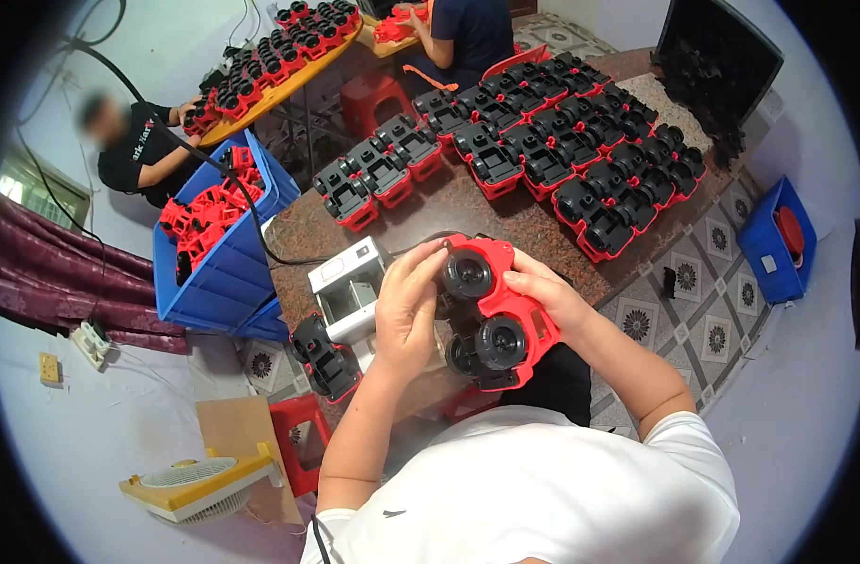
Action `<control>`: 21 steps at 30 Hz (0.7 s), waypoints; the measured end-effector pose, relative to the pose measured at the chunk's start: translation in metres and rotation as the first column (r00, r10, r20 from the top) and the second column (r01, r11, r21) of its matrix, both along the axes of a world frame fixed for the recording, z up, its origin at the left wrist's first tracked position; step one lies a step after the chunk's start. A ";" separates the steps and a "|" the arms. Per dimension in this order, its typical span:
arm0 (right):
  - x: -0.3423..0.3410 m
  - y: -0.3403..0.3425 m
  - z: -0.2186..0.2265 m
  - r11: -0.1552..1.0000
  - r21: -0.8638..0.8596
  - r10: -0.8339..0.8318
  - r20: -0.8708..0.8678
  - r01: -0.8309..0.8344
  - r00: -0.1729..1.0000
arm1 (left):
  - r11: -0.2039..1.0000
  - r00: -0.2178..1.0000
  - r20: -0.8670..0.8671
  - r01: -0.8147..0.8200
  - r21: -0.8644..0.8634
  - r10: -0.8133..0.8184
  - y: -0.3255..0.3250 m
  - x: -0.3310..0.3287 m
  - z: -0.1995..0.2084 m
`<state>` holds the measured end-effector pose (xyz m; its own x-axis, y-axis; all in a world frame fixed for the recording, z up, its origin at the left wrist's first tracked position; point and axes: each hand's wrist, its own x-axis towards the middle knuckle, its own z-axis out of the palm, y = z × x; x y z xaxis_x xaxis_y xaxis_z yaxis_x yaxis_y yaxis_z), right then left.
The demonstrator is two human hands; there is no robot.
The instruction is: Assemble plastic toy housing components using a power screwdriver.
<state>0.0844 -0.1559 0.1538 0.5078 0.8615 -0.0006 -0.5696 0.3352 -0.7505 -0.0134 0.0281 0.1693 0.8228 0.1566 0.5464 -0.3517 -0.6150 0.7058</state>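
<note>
Between my two hands a red toy car [501, 305] with black wheels is held up over the table's near edge, its wheels turned sideways. My right hand [554, 293] is closed on its red body from the right, thumb along the top. On the other side my left hand [409, 315] holds the far-left end, fingers curled beside a front wheel. To the left of that hand stands a white and grey boxy device [350, 287] with an open front. A second toy car chassis [324, 359], black on red, sits at the table's left edge next to the device.
Rows of black-and-red toy cars [552, 141] cover the stone table's [430, 224] far side. A blue crate [218, 282] of red parts stands left; a dark monitor [717, 61] rises far right. Two people work at yellow tables [289, 85] beyond. A fan [190, 479] lies lower left.
</note>
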 end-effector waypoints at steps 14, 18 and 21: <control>-0.025 0.006 -0.016 0.930 0.333 0.310 -0.489 -0.153 0.815 | 0.857 0.987 0.051 0.160 -0.490 -0.155 -0.001 -0.008 -0.004; -0.030 0.004 -0.023 0.927 0.329 0.334 -0.508 -0.180 0.794 | 0.512 0.892 -0.014 0.246 -0.823 -0.452 -0.008 -0.016 -0.015; -0.037 0.007 -0.024 0.910 0.387 0.372 -0.605 -0.149 0.704 | 0.448 0.904 -0.065 0.147 -0.882 -0.424 -0.009 -0.019 -0.034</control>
